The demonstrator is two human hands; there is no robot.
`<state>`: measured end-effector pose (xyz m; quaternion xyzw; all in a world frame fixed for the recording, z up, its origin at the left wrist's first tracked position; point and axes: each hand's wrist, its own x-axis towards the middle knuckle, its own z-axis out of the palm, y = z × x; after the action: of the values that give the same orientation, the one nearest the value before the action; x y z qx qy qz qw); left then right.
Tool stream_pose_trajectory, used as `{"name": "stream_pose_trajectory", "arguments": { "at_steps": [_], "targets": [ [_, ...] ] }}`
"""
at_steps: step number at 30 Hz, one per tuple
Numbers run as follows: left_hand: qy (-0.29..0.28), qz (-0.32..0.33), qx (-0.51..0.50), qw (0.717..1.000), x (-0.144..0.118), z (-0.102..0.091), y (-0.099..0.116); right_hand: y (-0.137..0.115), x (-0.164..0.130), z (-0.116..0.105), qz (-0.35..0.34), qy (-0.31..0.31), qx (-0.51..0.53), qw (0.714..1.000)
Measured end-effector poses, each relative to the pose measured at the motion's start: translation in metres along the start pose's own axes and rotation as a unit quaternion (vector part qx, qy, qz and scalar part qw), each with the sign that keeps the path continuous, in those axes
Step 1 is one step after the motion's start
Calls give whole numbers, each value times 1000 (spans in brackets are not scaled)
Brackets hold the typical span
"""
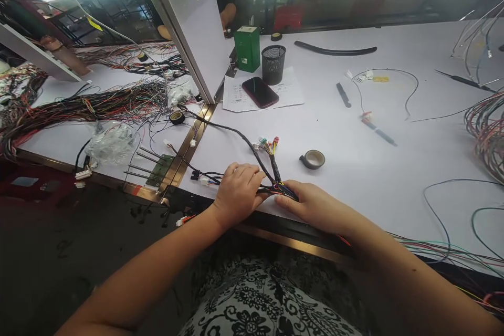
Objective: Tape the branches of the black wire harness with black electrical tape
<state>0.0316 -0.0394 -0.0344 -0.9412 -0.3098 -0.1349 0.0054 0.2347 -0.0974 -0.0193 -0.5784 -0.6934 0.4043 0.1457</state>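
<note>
Currently, the left hand [241, 189] is gripping the wire harness [276, 170] with curled fingers, while the right hand [309, 199] is clasping it just beside. The wire harness is spanning the white table's [354, 142] near edge; a tape roll [323, 159] is lying beyond the right hand.

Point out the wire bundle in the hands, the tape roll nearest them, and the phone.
Wire bundle [279, 187]: head view, where its branches meet.
Tape roll [314, 166]: head view, near side of its ring.
Phone [260, 92]: head view, middle of its dark screen.

White table [362, 142]; dark floor [82, 244]
</note>
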Motion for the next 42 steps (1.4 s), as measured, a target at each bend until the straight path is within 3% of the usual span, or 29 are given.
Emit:
{"name": "stream_pose_trajectory", "arguments": {
  "at_steps": [6, 12, 18, 22, 25, 28, 30, 32, 34, 36, 37, 40, 41, 42],
  "targets": [
    [-111, 38, -3, 993, -10, 11, 4, -5, 11, 0, 62, -84, 94, 990],
    [-170, 48, -60, 982, -15, -1, 11, -12, 16, 10, 100, -94, 164, 977],
    [-198, -4, -93, 976, -19, -17, 7, -7, 19, 9, 90, -21, 53, 994],
    [-220, -68, -46, 972, -34, -28, 0, -1, 11, -4, 156, 10, 112, 981],
    [-232, -75, -7, 970, -34, -48, -4, 6, 3, -9, 166, 37, 135, 976],
    [-185, -45, 47, 981, -17, -71, -16, 12, -1, -12, 132, 71, 125, 981],
    [-158, -15, 67, 985, 1, -75, -29, 12, -1, -14, 117, 111, 93, 982],
    [-171, 22, 31, 985, 20, -68, -41, 9, 0, -16, 110, 149, 39, 982],
    [-183, 4, -81, 980, 38, -53, -43, 6, 2, -15, 111, 165, -23, 980],
    [-166, -80, -289, 939, 54, -35, -31, 3, 4, -10, 117, 165, -81, 976],
    [-148, -132, -413, 889, 61, -28, -20, 2, 6, -7, 121, 167, -110, 972],
    [-91, -249, -688, 676, 78, -13, 12, 2, 10, 5, 130, 186, -183, 957],
    [-85, -267, -731, 622, 82, -11, 18, 3, 11, 8, 130, 190, -196, 953],
    [-86, -273, -756, 589, 85, -9, 22, 5, 11, 11, 127, 189, -202, 953]
  ]
}}
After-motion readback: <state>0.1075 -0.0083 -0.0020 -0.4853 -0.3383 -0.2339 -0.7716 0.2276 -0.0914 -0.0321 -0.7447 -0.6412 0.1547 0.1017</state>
